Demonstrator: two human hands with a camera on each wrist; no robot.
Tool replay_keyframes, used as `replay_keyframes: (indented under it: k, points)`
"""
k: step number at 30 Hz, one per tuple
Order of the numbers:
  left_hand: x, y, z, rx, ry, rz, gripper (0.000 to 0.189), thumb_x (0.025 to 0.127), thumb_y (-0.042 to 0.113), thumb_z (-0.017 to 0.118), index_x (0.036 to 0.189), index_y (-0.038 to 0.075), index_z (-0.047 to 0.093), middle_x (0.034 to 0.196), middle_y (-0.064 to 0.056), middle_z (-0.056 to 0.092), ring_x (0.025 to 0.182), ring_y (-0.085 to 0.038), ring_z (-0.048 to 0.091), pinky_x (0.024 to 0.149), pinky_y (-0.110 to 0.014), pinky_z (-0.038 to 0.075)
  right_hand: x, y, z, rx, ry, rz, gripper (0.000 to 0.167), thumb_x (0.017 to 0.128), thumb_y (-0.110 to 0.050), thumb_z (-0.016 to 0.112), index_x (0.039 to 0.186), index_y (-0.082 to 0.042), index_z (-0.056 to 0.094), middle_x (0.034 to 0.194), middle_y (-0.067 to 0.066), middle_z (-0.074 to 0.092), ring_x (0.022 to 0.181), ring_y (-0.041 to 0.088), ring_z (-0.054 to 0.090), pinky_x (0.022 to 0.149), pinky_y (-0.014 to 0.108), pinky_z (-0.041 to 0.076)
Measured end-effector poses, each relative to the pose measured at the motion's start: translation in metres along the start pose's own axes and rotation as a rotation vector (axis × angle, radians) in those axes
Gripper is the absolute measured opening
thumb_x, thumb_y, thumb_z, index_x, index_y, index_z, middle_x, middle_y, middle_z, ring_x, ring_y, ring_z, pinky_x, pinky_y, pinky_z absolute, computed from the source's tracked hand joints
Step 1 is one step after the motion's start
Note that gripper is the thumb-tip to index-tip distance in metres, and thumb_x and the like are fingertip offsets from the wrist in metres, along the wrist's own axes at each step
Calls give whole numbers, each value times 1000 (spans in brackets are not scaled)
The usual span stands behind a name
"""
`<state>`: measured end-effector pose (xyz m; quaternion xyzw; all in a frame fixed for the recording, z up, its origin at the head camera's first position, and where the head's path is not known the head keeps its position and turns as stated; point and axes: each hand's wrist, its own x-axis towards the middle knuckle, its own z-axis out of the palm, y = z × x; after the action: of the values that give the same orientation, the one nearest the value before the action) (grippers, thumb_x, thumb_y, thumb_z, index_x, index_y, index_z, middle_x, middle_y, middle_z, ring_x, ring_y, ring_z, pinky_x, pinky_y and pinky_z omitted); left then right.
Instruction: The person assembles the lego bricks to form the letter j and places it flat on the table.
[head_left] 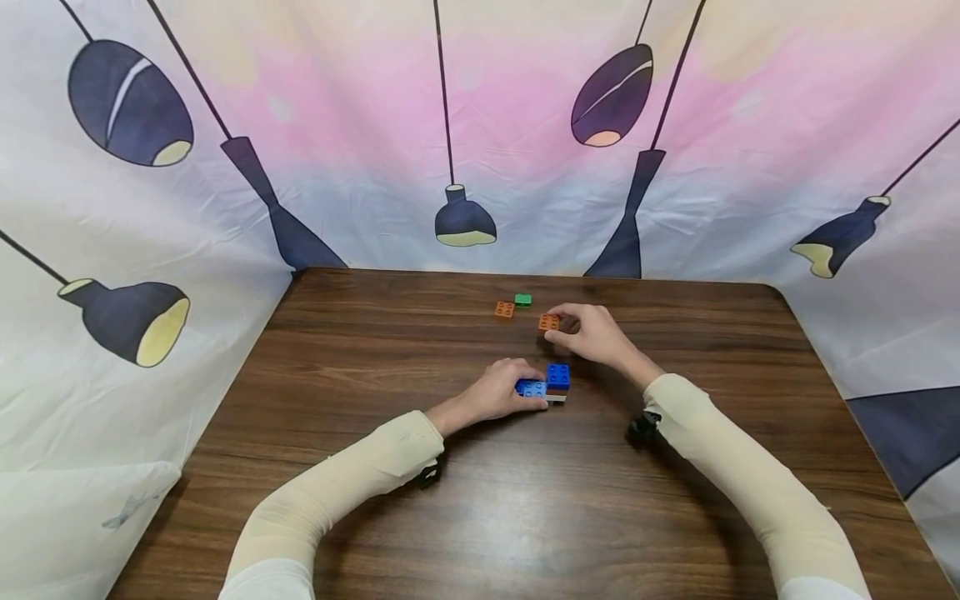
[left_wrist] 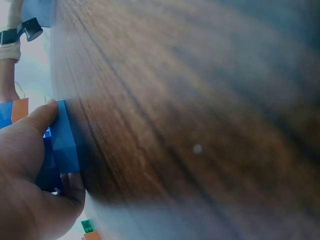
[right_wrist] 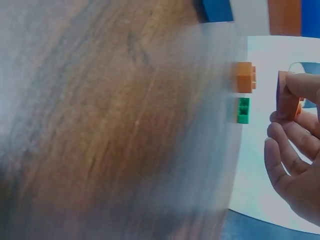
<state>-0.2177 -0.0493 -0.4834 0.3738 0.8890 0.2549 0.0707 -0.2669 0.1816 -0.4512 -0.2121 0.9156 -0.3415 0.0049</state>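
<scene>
My right hand (head_left: 596,333) pinches an orange toy building brick (head_left: 549,322) between thumb and fingers. Studs face up on that brick in the head view, and in the right wrist view it is held off the table. Thumb and fingers of my left hand (head_left: 498,390) grip the light blue brick (head_left: 534,389) of a small build from either side. Beside them, at the build's right end, rises a stack of white and orange layers topped by a dark blue brick (head_left: 558,373). Part of the build is hidden behind the left hand's fingers.
Beyond the hands lie a loose orange brick (head_left: 505,309) and a green brick (head_left: 522,300), close together on the brown wooden table (head_left: 375,333). A fabric backdrop (head_left: 375,125) printed with hanging lamps runs along the table's far edge and sides.
</scene>
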Motion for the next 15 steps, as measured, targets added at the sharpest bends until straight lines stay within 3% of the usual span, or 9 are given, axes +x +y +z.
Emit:
replay_keyframes:
  k: [15]
  points:
    - [0, 1, -1, -11, 16, 23, 43, 94, 37, 76, 126, 9, 72, 113, -5, 71, 94, -15, 63, 76, -29, 47, -15, -14, -17, 18, 32, -65, 42, 96, -29, 75, 133, -12, 68, 111, 9, 72, 89, 21, 70, 77, 42, 57]
